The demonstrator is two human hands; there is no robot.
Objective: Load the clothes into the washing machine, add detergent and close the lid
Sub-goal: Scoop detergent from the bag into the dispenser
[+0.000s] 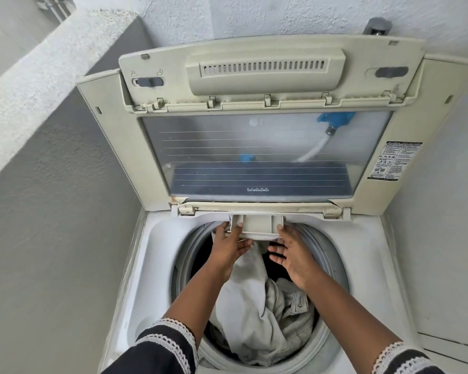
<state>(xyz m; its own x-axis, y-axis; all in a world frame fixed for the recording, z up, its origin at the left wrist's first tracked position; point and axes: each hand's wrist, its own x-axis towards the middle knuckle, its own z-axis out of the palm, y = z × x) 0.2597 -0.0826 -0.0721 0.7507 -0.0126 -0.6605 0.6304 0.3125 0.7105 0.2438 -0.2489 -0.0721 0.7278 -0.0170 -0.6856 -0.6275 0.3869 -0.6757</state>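
— What's in front of you?

— A top-loading washing machine [135, 265], glossy white plastic round a circular drum opening. The lid [254, 147] stands upright at the far side, yellowed cream frame with a smoky see-through panel ruled with thin lines.

— And the detergent drawer?

— Here it is: the detergent drawer [257, 225], a boxy cream plastic tray at the far rim of the opening, pulled out toward me, its long axis running left to right, its open top facing up.

— Your hands?

— Both arms reach forward over the drum, black sleeves [162, 349] trimmed in white lace at the near edge. My left hand [231, 245] is palm down, fingers curled onto the drawer's left front corner, thumb underneath, gripping it. My right hand [289, 255] sits just beside the drawer's right end, fingers loosely spread and fairly straight, the index fingertip up against the right corner; I can't tell if it presses.

— The clothes?

— In the drum: a pale grey soft cloth [243, 306] draped lengthwise from far to near, and a rumpled light denim garment [295, 309] to its right.
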